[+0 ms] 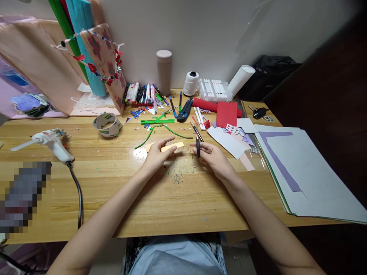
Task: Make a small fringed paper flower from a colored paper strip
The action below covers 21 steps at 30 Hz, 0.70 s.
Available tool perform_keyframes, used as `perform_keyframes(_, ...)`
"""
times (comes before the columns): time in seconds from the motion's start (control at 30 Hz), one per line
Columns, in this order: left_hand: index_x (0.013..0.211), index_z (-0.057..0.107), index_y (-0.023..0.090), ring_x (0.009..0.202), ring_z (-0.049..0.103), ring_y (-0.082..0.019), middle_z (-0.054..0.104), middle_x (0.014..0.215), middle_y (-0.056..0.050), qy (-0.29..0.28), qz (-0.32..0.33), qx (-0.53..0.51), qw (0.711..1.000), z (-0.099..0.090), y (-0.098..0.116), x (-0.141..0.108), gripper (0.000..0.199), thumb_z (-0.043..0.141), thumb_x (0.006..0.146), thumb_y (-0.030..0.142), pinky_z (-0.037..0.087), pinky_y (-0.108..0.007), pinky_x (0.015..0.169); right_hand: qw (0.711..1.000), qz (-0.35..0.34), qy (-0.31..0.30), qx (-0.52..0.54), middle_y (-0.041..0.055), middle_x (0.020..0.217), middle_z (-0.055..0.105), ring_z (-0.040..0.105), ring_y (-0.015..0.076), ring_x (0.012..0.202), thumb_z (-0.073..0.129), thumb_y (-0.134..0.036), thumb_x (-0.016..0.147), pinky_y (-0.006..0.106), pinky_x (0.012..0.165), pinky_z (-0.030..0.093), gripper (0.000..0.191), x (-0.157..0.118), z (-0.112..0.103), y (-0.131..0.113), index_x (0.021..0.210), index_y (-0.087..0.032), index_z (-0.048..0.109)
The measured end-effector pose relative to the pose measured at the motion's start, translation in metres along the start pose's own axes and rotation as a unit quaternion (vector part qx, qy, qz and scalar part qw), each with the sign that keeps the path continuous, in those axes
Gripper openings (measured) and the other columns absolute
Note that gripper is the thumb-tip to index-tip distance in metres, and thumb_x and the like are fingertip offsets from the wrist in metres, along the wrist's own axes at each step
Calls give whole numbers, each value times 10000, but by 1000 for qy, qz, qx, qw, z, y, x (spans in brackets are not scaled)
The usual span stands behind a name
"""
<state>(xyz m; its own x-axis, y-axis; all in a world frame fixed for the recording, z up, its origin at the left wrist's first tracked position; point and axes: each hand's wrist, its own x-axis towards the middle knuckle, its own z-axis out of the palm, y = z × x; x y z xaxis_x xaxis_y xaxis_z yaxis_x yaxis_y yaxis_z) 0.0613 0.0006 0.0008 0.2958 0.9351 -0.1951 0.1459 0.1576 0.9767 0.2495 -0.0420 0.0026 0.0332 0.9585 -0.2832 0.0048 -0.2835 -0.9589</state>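
Observation:
A pale yellow paper strip (177,146) lies across my left hand (156,156), pinched by the thumb and fingers, and its far end sticks out behind the hand. Closed around a pair of scissors (198,147) is my right hand (213,157); the black handle shows, while the blades are hard to make out. The scissors are a short way right of the strip, not touching it. Beyond both hands, a bent green crepe-paper stem (174,133) lies on the wooden table (172,206). Small green scraps are scattered beneath the hands.
On the left are a white glue gun (54,145) with a black cord and a tape roll (107,125). Markers (140,93), a blue cutter (185,110) and red crepe paper (226,114) lie at the back. Large paper sheets (312,168) cover the right side.

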Motion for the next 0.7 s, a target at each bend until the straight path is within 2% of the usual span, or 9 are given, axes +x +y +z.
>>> perform_keyframes(0.1,1220,569,174,723,593,-146,630,790,-20,-44,40,33,998,1,2,-2,548,671,707,339,457,-247,673,1000,14,-1,28,-35,587,510,347,57,450,730,-470,590,218,434,233,456,0,7,2,872,-127,628)
perform_keyframes(0.23,981,690,178,922,600,-207,686,955,-69,-85,73,72,991,4,2,-4,312,665,707,324,435,-306,852,1000,-7,20,14,-12,629,553,455,91,545,764,-481,531,223,497,344,423,2,14,8,728,-146,598)
perform_keyframes(0.3,863,706,169,886,608,-210,701,921,-71,-106,72,91,988,6,1,-6,246,639,727,363,441,-310,836,1000,-19,18,1,-13,626,553,476,100,568,769,-491,522,225,521,368,426,3,15,10,706,-151,589)
perform_keyframes(0.37,791,700,155,789,610,-196,701,827,-67,-117,61,101,986,8,0,-7,277,609,743,413,460,-294,751,1000,-23,1,-11,-19,611,542,464,95,548,760,-514,531,219,504,357,437,4,14,12,698,-152,582)
perform_keyframes(0.53,678,642,142,664,581,-151,642,683,-38,-86,25,70,994,6,1,-5,273,612,732,408,453,-244,620,994,19,-105,1,-10,580,538,364,67,423,485,-674,753,210,408,251,527,0,16,14,712,-153,554)
perform_keyframes(0.7,612,540,157,570,560,-120,556,577,13,-28,-20,-19,999,-1,6,-3,287,650,685,412,448,-224,549,964,63,-237,107,5,671,575,435,79,482,378,-739,765,205,480,356,572,-7,16,14,809,-183,505)
